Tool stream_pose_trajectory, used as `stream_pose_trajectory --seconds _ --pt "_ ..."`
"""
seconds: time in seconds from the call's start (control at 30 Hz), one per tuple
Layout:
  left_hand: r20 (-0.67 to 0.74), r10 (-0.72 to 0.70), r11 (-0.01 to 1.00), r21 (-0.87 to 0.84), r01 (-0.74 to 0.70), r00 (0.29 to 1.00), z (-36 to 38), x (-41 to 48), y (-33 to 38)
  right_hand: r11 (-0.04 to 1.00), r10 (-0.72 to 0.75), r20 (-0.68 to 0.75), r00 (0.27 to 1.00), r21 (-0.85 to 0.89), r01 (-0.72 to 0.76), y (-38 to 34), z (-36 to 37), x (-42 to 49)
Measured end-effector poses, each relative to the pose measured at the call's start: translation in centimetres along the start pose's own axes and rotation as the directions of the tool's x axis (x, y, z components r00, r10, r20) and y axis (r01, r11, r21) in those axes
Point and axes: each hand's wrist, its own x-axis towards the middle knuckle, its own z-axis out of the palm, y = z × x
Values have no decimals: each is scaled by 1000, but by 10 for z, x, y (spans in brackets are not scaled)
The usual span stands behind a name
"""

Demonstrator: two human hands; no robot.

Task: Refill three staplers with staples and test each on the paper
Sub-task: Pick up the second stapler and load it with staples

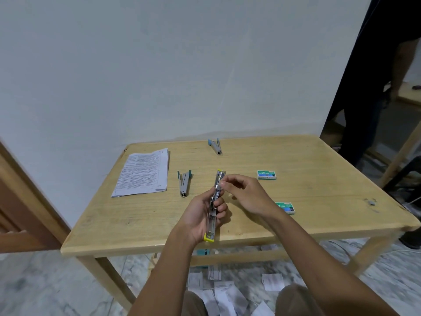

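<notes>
My left hand (200, 215) grips a yellow stapler (213, 221) swung fully open above the table's front edge, its metal tray facing up. My right hand (247, 193) pinches at the tray's far part with thumb and forefinger; whether staples sit between the fingertips I cannot tell. Two blue-grey staplers lie on the wooden table (319, 183): one (184, 183) left of my hands, another (215, 145) near the far edge. A stack of printed paper (143, 172) lies at the far left. One green staple box (266, 174) sits right of my hands, a second (286, 207) partly hidden by my right wrist.
A small grey object (371, 201) lies near the table's right edge. Paper scraps (227, 290) litter the marble floor under the table. A person in dark clothes (373, 87) stands at the far right. A brown wooden door (20, 201) is on the left.
</notes>
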Motion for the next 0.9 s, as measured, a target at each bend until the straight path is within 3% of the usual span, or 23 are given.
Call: stream_pose_trajectory --seconds 0.37,0.9 --pt "-5 24 997 -79 -25 1000 -4 4 -1 1000 -13 -27 1000 -12 13 4 8 1" --pt "-9 44 998 -35 -44 999 -4 2 0 999 28 -14 1000 -31 -28 3 8 1"
